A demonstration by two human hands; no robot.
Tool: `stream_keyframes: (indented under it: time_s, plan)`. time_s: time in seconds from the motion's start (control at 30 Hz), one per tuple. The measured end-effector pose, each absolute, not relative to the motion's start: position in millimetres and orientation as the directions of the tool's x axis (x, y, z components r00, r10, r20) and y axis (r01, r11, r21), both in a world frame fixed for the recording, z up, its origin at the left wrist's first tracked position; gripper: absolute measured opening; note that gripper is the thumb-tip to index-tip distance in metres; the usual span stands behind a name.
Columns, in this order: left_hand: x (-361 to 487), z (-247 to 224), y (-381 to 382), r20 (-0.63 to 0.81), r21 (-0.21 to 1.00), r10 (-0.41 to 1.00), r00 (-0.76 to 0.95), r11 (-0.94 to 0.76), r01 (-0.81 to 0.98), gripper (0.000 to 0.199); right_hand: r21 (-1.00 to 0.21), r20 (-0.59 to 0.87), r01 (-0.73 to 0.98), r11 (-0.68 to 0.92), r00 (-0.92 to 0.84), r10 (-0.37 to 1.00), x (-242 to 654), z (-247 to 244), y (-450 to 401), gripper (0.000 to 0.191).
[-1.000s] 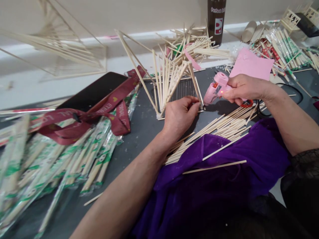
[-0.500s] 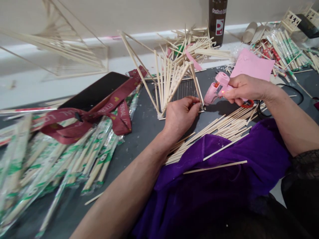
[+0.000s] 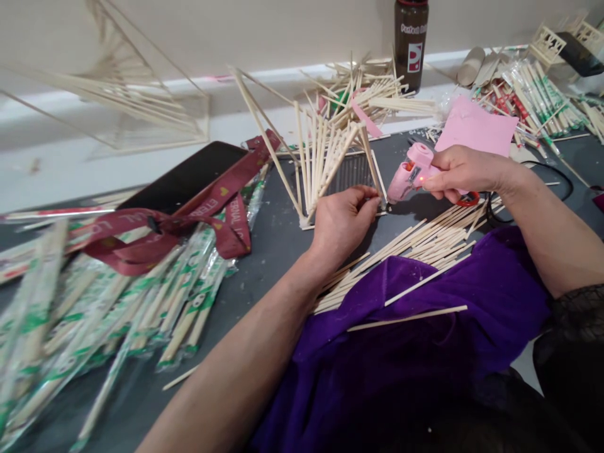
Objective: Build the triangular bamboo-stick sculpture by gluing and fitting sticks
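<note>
Left hand (image 3: 342,220), centre of the frame: thumb and fingertips pinched on the stick model (image 3: 341,157) at its lower right corner; the exact bit between them was hidden. The model stood on the grey table (image 3: 278,283), just above centre, its thin sticks fanned inside slanting uprights. Right hand (image 3: 462,168), right of centre: wrapped round a pink glue gun (image 3: 410,173), small orange light lit, nozzle tipped down and left, close by the pinched corner. Contact there: could not tell.

Below the hands, loose sticks (image 3: 425,242) lay in a slanting spread, partly against purple cloth (image 3: 500,270) at lower centre; two lay on the cloth itself. Right of the gun hand, a black cable (image 3: 569,176) curved; behind the hand, a pink sheet (image 3: 476,126).

Farther out: a stick heap (image 3: 363,82) at top centre, a dark bottle (image 3: 410,44) beside it. Wrapped chopsticks (image 3: 189,302) filled the lower left, under a maroon strap (image 3: 231,182) that partly crossed a black tablet (image 3: 189,170). Upper left, a larger stick piece (image 3: 141,104), blurred.
</note>
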State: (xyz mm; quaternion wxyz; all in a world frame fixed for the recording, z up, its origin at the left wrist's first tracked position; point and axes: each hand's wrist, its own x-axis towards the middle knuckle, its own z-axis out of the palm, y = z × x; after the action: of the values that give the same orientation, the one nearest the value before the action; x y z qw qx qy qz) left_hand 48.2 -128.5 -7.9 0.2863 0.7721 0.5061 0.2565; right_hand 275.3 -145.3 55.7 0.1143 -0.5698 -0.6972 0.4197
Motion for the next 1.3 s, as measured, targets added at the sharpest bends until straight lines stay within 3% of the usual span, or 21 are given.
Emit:
stream_keyframes:
  time_s: [0.77,1.07,1.3]
  plan:
    - [48.7,-8.8,-127.1,0.125,0.693,0.919,0.375,-0.351,0.63,0.033,-0.702,-0.328,0.712,0.009,-0.335,0.883,277.6,49.4,-143.0,0.024]
    - [48.7,-8.2,-127.3,0.123,0.679,0.916,0.381,-0.358,0.641,0.032,-0.746,-0.304,0.665,-0.002,-0.338,0.891,278.3,49.4,-143.2,0.021]
    - [48.6,-7.5,-126.9,0.118,0.677,0.911,0.396,-0.365,0.639,0.033,-0.797,-0.272,0.604,-0.005,-0.351,0.896,289.4,47.5,-143.3,0.031]
